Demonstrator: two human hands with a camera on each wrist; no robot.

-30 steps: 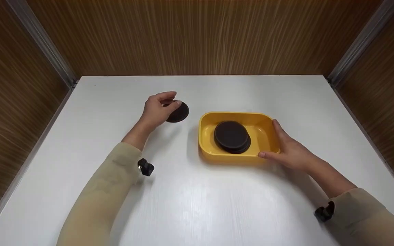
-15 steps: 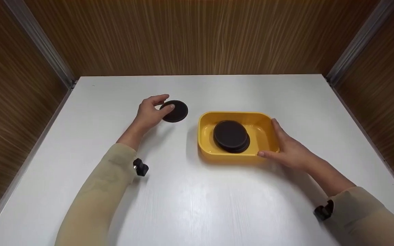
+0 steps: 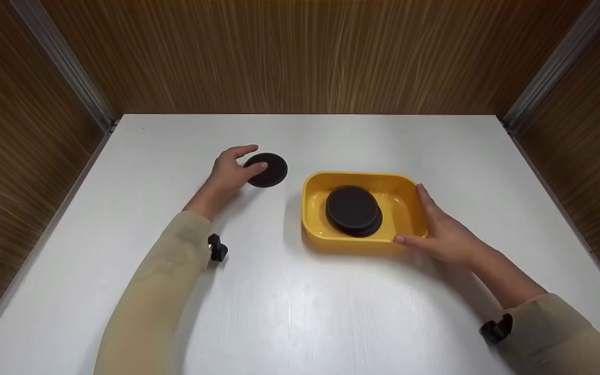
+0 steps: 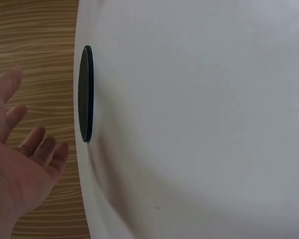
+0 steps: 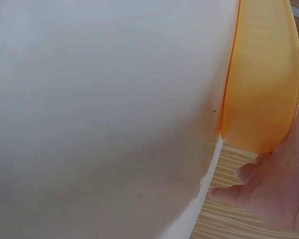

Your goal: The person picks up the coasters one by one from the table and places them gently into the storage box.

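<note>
A dark round disc [image 3: 267, 170] lies flat on the white table; the left wrist view shows the same disc [image 4: 85, 94] edge-on. My left hand [image 3: 229, 169] sits just left of it with relaxed, spread fingers and holds nothing. Its thumb tip reaches the disc's near edge, while the left hand [image 4: 20, 169] looks apart from the disc in the wrist view. A yellow tray [image 3: 401, 200] holds a stack of like dark discs [image 3: 353, 209]. My right hand [image 3: 443, 234] rests against the tray's right side, thumb at its front corner. The right wrist view shows the tray [image 5: 261, 79] beside the right hand [image 5: 274, 194].
The white table [image 3: 300, 312] is enclosed by wood-grain walls on the left [image 3: 19, 156], back [image 3: 300, 57] and right [image 3: 591, 156], with metal strips in the corners. A black strap clip sits on each sleeve.
My left hand has let go of the disc, which went from tilted in the fingers to flat on the table. The hand has opened and drawn slightly left. The right hand and tray stayed put.
</note>
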